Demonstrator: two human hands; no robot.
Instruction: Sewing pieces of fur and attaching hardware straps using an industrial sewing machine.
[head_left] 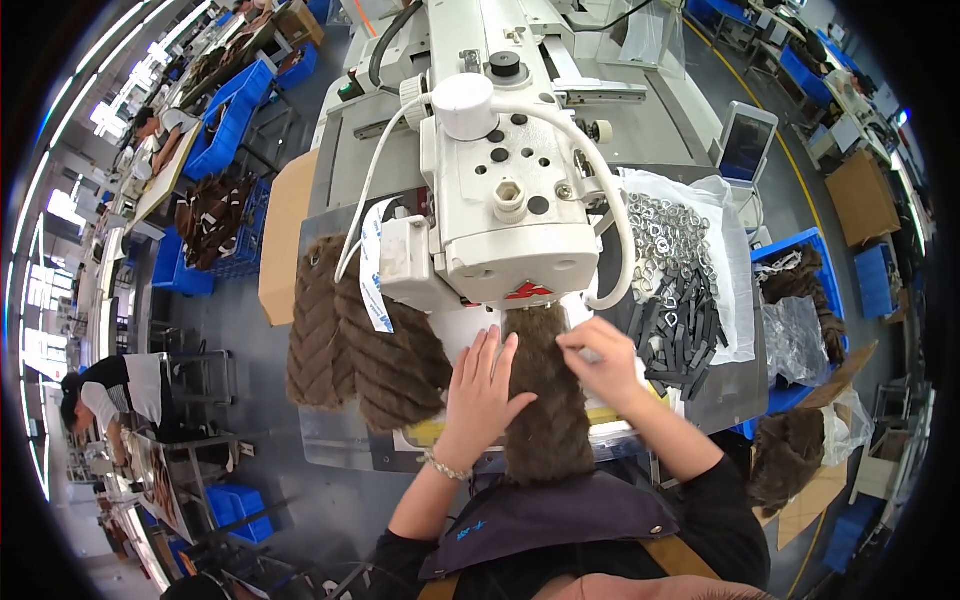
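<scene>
A long strip of brown fur (548,420) runs from beneath the head of a white industrial sewing machine (520,240) toward my lap. My left hand (485,390) lies with fingers stretched and thumb spread, along the strip's left edge. At its right edge my right hand (605,365) is closed in a pinch, fingertips against the fur; what is between them is hidden. Left of the machine head, more brown fur pieces (350,345) with chevron seams are heaped on the worktable. The machine head hides the far end of the strip.
Metal rings (665,235) and black straps (685,330) lie piled on a white cloth (735,290) at the right. A small screen (747,143) stands behind them. Blue crates (815,260) with fur flank the table's right side. Another person (110,395) works far left.
</scene>
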